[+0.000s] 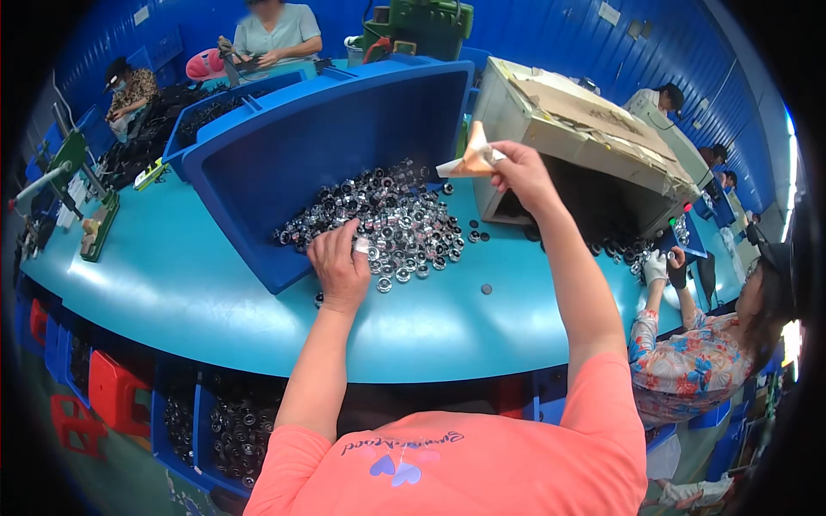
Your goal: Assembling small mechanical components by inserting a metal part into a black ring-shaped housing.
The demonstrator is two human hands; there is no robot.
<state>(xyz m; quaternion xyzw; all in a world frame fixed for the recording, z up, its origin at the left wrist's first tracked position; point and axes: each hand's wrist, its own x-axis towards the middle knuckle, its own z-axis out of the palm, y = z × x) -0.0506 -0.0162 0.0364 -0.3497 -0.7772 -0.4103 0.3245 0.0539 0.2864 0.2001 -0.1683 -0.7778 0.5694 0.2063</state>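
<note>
My left hand [342,265] rests at the near edge of a pile of small round clear-and-black plastic parts [404,228], fingers apart over the parts, with a white wrapping on its thumb. Whether a part lies under its fingertips is hidden. Raised to the right of the pile, my right hand [521,175] pinches a folded orange-and-white piece of paper or cloth [470,163]. Something small and shiny shows at those fingertips, too small to make out. The parts spill from a large blue plastic bin [249,181] that lies tipped on its side toward me.
A worn cream-coloured box [495,112] stands open on the turquoise table [430,335], right of the pile. A small green hand press [103,225] is at left. Close on the right, a co-worker [693,365] handles similar parts. Red stools [116,391] and filled blue bins [202,430] sit below.
</note>
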